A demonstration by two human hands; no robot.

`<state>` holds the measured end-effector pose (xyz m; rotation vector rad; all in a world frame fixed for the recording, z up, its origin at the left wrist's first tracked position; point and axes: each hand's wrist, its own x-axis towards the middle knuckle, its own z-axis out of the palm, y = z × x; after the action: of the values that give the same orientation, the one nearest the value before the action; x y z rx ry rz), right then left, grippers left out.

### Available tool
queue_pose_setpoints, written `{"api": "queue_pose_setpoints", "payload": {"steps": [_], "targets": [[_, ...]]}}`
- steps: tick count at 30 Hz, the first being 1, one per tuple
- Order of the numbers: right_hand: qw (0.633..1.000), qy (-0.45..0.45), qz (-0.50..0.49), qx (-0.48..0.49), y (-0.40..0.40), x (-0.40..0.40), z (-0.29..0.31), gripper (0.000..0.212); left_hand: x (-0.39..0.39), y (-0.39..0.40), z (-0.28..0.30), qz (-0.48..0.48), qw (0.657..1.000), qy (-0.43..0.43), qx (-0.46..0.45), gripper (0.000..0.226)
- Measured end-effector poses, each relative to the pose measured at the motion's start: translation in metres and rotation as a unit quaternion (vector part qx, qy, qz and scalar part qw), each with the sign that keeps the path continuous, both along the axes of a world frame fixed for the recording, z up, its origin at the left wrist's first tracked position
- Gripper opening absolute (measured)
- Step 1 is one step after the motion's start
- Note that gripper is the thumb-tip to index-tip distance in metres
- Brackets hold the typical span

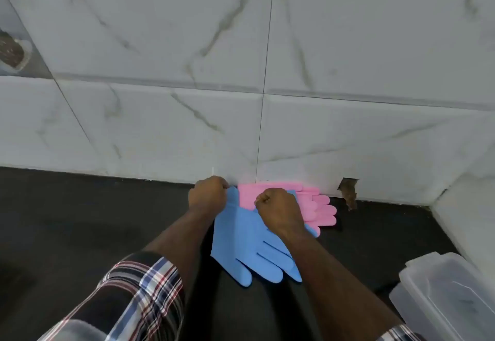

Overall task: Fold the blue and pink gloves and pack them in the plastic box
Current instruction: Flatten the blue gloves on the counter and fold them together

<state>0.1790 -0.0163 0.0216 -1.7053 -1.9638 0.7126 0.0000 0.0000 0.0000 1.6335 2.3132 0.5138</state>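
A blue glove [249,244] lies on the dark counter, cuff toward the wall, fingers pointing at me. Behind it against the wall lies a pink glove [318,204], its fingers pointing right. My left hand [207,196] pinches the blue glove's cuff at its far left corner. My right hand [281,210] is closed on the cuff's right side, where blue overlaps pink. A clear plastic box [444,295] stands at the lower right.
The dark counter [80,220] ends at a white marble-tiled wall [160,126]. A second tiled wall [466,206] closes the right side. A rough hole [348,190] shows at the wall's base, right of the pink glove.
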Motion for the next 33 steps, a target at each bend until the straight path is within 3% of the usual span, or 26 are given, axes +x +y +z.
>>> {"api": "queue_pose_setpoints", "payload": {"steps": [8,10,13,17,21,23,25,33], "targets": [[0.999,0.028,-0.011,0.012,0.018,0.003,-0.024,0.018,-0.006,0.034,-0.025,0.024,0.992,-0.050,-0.114,0.028],[0.999,0.036,-0.010,0.012,0.019,0.005,-0.026,0.018,-0.010,0.035,-0.024,0.023,0.989,-0.104,-0.097,0.018],[0.998,0.053,-0.010,0.007,0.020,0.006,-0.026,0.018,-0.013,0.030,-0.010,0.002,0.975,-0.221,-0.031,0.028],[0.991,0.131,0.008,-0.003,0.014,0.006,-0.001,0.026,-0.013,0.002,0.033,-0.100,0.939,-0.327,0.025,0.011],[0.985,0.126,0.115,0.001,0.007,0.005,0.040,0.042,-0.013,-0.034,0.082,-0.200,0.911,-0.358,0.043,0.011],[0.985,0.090,0.146,0.028,0.002,0.007,0.058,0.022,-0.010,-0.048,0.105,-0.216,0.906,-0.357,0.067,0.011],[0.988,0.059,0.138,0.047,-0.006,0.013,0.079,0.007,-0.008,-0.060,0.123,-0.206,0.909,-0.347,0.103,0.010],[0.995,0.038,0.077,0.058,-0.041,0.044,0.123,0.014,0.000,-0.103,0.158,-0.144,0.907,-0.365,0.151,0.004]]}}
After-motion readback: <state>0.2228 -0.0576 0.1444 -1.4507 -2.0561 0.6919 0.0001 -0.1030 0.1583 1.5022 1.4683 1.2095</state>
